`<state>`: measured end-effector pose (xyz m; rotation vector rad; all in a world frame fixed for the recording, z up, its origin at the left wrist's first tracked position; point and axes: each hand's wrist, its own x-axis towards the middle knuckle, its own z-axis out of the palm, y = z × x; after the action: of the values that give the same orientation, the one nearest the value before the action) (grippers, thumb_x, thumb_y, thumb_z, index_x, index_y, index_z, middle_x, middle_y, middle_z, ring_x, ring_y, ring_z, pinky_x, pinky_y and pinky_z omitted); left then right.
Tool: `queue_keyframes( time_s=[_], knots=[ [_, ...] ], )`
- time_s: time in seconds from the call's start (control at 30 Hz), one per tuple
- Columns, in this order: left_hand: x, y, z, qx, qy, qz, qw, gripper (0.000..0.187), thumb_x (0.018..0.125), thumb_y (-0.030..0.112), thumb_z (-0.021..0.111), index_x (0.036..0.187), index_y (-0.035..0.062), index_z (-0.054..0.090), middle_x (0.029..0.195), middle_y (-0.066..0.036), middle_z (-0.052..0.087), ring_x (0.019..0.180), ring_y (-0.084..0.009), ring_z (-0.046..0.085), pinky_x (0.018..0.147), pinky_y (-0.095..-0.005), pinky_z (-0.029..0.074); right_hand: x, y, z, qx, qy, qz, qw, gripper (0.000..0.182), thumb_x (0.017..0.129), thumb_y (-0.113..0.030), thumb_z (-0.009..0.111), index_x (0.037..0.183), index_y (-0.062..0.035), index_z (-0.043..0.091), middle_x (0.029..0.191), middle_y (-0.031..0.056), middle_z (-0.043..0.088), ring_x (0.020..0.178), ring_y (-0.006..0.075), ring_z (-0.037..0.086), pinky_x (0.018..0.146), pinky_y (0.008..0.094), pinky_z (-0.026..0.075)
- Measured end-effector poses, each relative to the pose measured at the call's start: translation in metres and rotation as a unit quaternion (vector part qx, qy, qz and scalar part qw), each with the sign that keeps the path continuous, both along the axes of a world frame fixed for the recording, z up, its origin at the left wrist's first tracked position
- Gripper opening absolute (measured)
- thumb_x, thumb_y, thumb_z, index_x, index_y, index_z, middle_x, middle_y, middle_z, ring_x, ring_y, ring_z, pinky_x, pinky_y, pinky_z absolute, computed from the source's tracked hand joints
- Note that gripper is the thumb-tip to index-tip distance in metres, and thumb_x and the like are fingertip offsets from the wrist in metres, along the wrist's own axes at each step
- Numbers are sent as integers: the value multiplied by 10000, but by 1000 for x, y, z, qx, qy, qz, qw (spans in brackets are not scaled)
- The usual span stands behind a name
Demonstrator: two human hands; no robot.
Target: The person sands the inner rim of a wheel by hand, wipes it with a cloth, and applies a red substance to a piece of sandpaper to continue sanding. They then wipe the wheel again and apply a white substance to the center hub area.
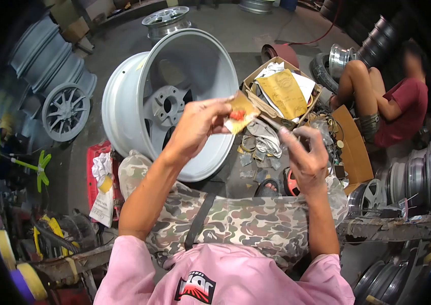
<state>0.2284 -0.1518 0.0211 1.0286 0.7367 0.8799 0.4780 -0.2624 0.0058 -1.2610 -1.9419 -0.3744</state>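
Note:
My left hand (pixel 200 124) is closed on a small yellowish piece (pixel 241 113) with a red-orange smear on it, held in front of the open side of a large grey wheel rim (pixel 124 101). To the right, my right hand (pixel 307 155) is raised with its fingers bent and the thumb and index finger close together. A thin, blurred tool (pixel 271 120) seems to run from its fingertips toward the yellowish piece. The rim stands on edge before my knees, its spoked centre facing right.
A cardboard box (pixel 291 119) of papers and sandpaper stands beyond my hands. Rags (pixel 265 137) lie below it. A red tray (pixel 93 173) is at left. Another person (pixel 403 101) sits at right. More rims (pixel 66 112) surround the work area.

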Motion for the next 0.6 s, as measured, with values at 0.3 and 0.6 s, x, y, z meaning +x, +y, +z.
queue_keyframes(
  time_s=[0.3,0.6],
  knots=[
    [-5,1,60,175,44,-131,975,333,981,177,666,1218,-55,700,1053,-92,737,947,-137,695,937,-312,547,-18,31,65,-176,422,124,881,150,964,-103,733,1065,-10,672,966,9,685,861,66,626,797,225,506],
    [1,81,74,316,159,-119,928,252,941,191,662,1039,-9,779,877,-39,730,814,-92,639,754,-239,492,-26,146,67,-319,555,298,708,258,1051,-216,607,1213,-26,675,1119,61,717,1007,130,684,906,274,538]
  ],
)
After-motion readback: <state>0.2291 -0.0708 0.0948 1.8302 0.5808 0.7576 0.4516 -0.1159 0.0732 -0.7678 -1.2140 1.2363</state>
